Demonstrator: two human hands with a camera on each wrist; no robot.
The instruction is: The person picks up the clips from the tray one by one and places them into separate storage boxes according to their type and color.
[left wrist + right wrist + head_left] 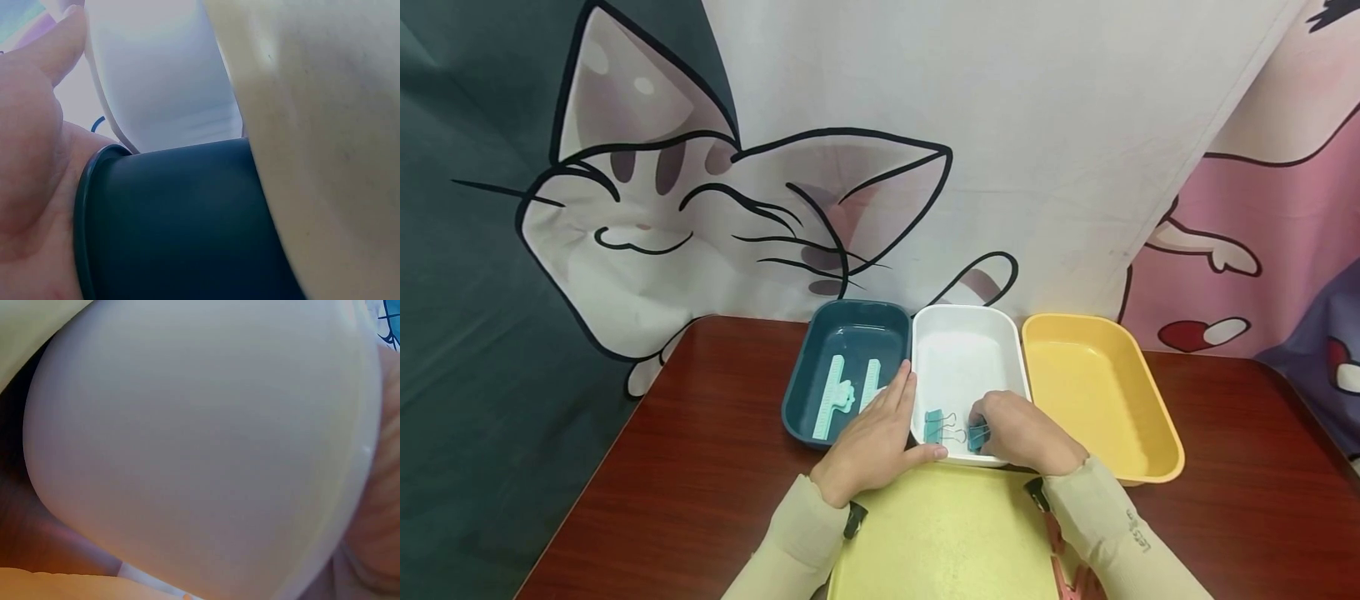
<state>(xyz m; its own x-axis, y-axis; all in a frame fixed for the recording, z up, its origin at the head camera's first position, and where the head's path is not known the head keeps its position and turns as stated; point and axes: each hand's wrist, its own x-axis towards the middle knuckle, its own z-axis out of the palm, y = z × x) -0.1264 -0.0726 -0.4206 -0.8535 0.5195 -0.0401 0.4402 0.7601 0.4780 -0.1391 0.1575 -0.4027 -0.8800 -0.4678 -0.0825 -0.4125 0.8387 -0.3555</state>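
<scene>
Trays (966, 350), three, mint clips (829, 408), two, left fingers (891, 398) straight, right fingers (982, 411) pinching one teal binder clip (976, 437)

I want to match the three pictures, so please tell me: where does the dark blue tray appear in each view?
Head: the dark blue tray is near the centre, left of the white tray, partly hidden by the left hand.
Left wrist: its outer wall fills the lower middle, right of the left hand.
Right wrist: not in it.
Shared landmark: the white tray, upper middle in left wrist, filling most of right wrist.
</scene>
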